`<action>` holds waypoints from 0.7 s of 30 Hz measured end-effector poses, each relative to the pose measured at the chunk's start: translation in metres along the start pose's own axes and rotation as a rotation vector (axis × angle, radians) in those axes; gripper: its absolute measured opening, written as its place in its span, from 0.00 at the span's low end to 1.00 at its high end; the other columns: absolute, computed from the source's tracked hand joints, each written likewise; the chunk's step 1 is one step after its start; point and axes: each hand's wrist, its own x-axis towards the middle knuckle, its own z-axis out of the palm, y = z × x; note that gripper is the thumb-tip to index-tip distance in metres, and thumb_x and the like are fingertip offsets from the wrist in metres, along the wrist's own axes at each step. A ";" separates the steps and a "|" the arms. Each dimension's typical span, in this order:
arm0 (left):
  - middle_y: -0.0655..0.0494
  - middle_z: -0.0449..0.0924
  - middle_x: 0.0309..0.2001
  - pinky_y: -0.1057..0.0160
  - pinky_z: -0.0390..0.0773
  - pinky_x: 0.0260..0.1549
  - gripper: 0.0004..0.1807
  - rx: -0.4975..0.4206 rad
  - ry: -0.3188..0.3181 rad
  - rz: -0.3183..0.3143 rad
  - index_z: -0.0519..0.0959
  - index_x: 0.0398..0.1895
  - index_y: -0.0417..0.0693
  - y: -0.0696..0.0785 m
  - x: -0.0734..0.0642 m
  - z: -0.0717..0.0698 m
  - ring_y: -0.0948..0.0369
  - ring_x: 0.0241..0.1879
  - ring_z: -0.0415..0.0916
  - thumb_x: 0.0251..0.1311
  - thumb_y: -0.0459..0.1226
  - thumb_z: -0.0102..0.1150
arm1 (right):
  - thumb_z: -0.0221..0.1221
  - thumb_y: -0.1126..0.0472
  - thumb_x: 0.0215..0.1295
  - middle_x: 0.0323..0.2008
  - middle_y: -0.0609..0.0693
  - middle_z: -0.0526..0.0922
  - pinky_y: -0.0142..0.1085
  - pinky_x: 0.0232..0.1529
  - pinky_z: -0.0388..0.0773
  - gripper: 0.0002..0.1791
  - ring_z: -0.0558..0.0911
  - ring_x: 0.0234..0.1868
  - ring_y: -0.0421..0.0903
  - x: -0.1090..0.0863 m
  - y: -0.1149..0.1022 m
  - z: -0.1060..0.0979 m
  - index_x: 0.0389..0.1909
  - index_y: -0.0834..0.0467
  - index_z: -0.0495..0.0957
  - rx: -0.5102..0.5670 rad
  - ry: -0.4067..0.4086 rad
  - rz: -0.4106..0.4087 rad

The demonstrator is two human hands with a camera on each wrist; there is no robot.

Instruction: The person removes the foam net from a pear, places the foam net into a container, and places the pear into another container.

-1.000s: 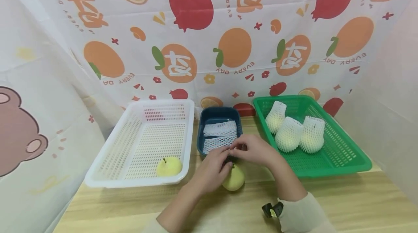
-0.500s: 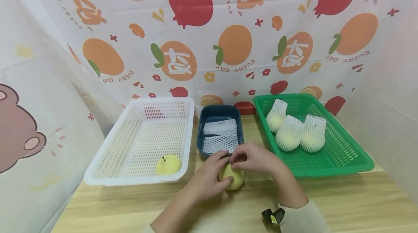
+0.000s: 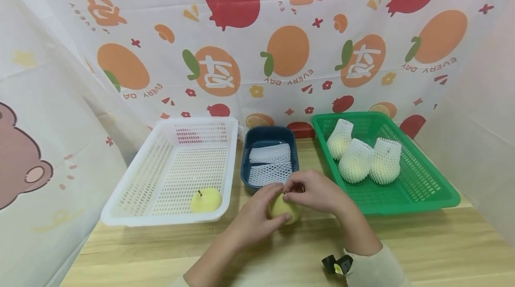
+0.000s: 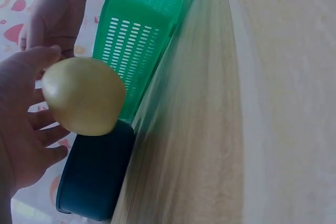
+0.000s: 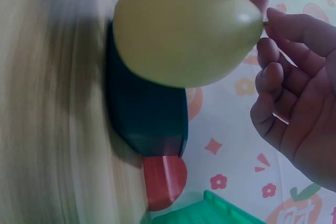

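Note:
A yellow-green pear is in my left hand, in front of the blue bin in the head view. In the left wrist view the left thumb and fingers lie around one side of the pear, which is apart from the tabletop. My right hand pinches the short stem at the tip of the pear; the right wrist view shows its thumb and fingers curled there, with the pear bare of any netting.
On the left, a white basket contains one bare pear. White foam net sleeves lie in the dark blue bin in the middle. To the right, a green basket holds three pears in foam nets. A printed cloth hangs behind.
The left hand has come around the pear, and the pear has been raised slightly toward the blue bin. The right hand's fingertips have moved down onto the stem.

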 end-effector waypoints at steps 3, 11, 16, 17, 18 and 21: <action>0.65 0.70 0.66 0.57 0.75 0.58 0.35 -0.116 -0.001 -0.059 0.70 0.67 0.62 0.003 0.000 -0.001 0.64 0.64 0.67 0.55 0.51 0.70 | 0.67 0.56 0.61 0.26 0.37 0.79 0.31 0.31 0.78 0.04 0.77 0.29 0.38 -0.001 -0.005 0.000 0.31 0.45 0.81 0.021 0.041 -0.017; 0.65 0.72 0.61 0.65 0.78 0.46 0.38 -0.330 0.021 -0.113 0.70 0.65 0.65 0.005 0.000 0.004 0.62 0.50 0.73 0.50 0.45 0.75 | 0.68 0.57 0.60 0.24 0.39 0.78 0.29 0.27 0.75 0.04 0.74 0.26 0.38 -0.002 -0.015 0.001 0.30 0.48 0.82 0.078 0.103 -0.091; 0.62 0.74 0.60 0.66 0.79 0.42 0.37 -0.386 0.019 -0.160 0.71 0.66 0.62 0.006 0.000 0.004 0.61 0.46 0.75 0.51 0.47 0.74 | 0.68 0.57 0.61 0.25 0.40 0.78 0.29 0.27 0.75 0.03 0.75 0.27 0.39 -0.003 -0.015 0.001 0.31 0.47 0.82 0.098 0.106 -0.097; 0.60 0.74 0.60 0.66 0.79 0.41 0.37 -0.394 0.020 -0.170 0.70 0.66 0.61 0.006 0.000 0.004 0.61 0.46 0.75 0.52 0.47 0.74 | 0.68 0.56 0.61 0.25 0.40 0.78 0.30 0.27 0.75 0.03 0.75 0.27 0.39 -0.002 -0.015 0.000 0.32 0.47 0.82 0.104 0.108 -0.098; 0.60 0.74 0.60 0.65 0.80 0.41 0.37 -0.402 0.022 -0.177 0.70 0.67 0.61 0.006 0.000 0.003 0.60 0.45 0.75 0.53 0.47 0.73 | 0.68 0.56 0.61 0.26 0.40 0.78 0.30 0.27 0.75 0.03 0.75 0.27 0.39 -0.002 -0.014 0.000 0.32 0.46 0.82 0.110 0.111 -0.102; 0.57 0.74 0.61 0.65 0.81 0.40 0.36 -0.437 0.030 -0.207 0.68 0.67 0.60 0.006 0.001 0.001 0.59 0.45 0.75 0.55 0.47 0.71 | 0.67 0.55 0.61 0.28 0.40 0.78 0.31 0.28 0.76 0.04 0.75 0.29 0.40 -0.001 -0.012 0.000 0.34 0.45 0.82 0.119 0.122 -0.103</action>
